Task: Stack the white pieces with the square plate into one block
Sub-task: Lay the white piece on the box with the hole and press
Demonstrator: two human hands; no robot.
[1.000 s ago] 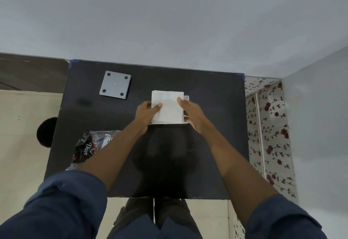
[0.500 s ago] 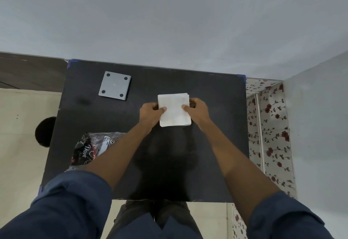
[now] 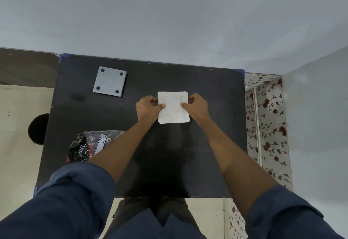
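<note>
A stack of white square pieces (image 3: pixel 173 107) sits at the middle of the black table (image 3: pixel 212 129), its edges nearly flush. My left hand (image 3: pixel 147 109) grips its left side, thumb on top. My right hand (image 3: pixel 196 108) grips the right side the same way. The grey square plate (image 3: pixel 109 81), with a dark hole in each corner, lies flat at the table's far left, apart from the stack and both hands.
A dark printed plastic packet (image 3: pixel 90 145) lies near the table's left edge, partly under my left forearm. A grey wall runs along the table's far edge. A wall and floral covering (image 3: pixel 267 118) stand at the right. A round black object (image 3: pixel 37 128) is on the floor at left.
The white pieces, offset a second ago, have been squared into a flush stack. Both hands slid from the near corners to the stack's left and right sides.
</note>
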